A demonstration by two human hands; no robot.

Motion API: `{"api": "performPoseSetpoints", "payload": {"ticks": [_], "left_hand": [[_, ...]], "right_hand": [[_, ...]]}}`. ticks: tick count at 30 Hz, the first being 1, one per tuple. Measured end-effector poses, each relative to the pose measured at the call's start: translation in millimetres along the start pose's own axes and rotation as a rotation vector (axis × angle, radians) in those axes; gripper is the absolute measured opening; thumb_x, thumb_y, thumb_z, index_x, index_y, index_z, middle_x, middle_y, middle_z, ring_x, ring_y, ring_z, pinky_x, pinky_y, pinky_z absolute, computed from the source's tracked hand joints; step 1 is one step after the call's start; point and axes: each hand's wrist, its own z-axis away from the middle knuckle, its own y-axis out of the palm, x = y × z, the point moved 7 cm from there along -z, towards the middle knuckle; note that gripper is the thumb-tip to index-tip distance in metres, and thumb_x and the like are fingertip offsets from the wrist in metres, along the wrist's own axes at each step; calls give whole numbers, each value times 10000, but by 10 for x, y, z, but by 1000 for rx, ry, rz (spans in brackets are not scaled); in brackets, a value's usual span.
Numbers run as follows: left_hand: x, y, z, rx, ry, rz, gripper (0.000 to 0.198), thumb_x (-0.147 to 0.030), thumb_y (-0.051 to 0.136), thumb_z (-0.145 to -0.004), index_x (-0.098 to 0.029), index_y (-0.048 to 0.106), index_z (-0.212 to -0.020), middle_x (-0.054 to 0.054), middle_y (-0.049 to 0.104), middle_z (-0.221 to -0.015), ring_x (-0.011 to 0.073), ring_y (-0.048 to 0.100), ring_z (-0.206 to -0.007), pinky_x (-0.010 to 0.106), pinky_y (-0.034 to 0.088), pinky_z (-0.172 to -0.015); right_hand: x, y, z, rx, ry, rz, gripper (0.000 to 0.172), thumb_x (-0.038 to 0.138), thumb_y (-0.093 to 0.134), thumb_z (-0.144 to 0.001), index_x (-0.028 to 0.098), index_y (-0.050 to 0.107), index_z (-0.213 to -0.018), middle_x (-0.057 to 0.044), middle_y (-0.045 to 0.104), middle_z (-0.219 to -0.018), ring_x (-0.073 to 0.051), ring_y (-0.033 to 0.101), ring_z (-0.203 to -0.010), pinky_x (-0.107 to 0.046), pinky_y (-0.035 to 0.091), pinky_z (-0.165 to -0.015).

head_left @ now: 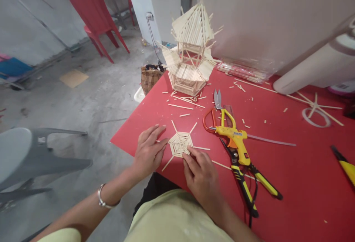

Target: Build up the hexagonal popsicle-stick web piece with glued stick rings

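Note:
A hexagonal web of thin wooden sticks (181, 138) lies flat on the red table, with spokes poking out past its rings. At its left side my left hand (148, 149) grips a spoke by the web's edge, the index finger and thumb close together and the other fingers stretched forward. My right hand (202, 170) holds the lower right part of the web, fingertips pressed on its sticks. Just right of it lie a yellow glue gun (234, 138) with a glue stick in its back, and black-and-yellow cutters (241, 179) partly beneath the gun.
Red-and-yellow-handled snips (217, 99) lie beyond the glue gun. A tiered stick pagoda (191, 50) stands at the far corner amid stick offcuts. Bagged sticks (244, 72), a white roll (307, 64) and a star of sticks on a tape ring (316, 117) are to the right.

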Motion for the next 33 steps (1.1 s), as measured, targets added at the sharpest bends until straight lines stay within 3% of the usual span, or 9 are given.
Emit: {"api": "performPoseSetpoints", "payload": {"ticks": [9, 33], "left_hand": [[103, 67, 29, -40, 10, 54, 275, -164, 536, -914, -271, 750, -1049, 66, 606, -1389, 277, 497, -1305, 502, 436, -1034], [93, 69, 37, -47, 37, 19, 292, -132, 532, -896, -257, 748, -1047, 77, 631, -1361, 280, 533, -1268, 497, 455, -983]], "right_hand": [[-8, 13, -4, -1, 4, -27, 337, 99, 539, -895, 219, 645, -1192, -117, 634, -1237, -236, 604, -1112, -423, 546, -928], [28, -32, -37, -29, -12, -43, 343, 54, 557, -872, 203, 650, -1167, -112, 654, -1194, -232, 610, -1064, -417, 555, -902]]}}
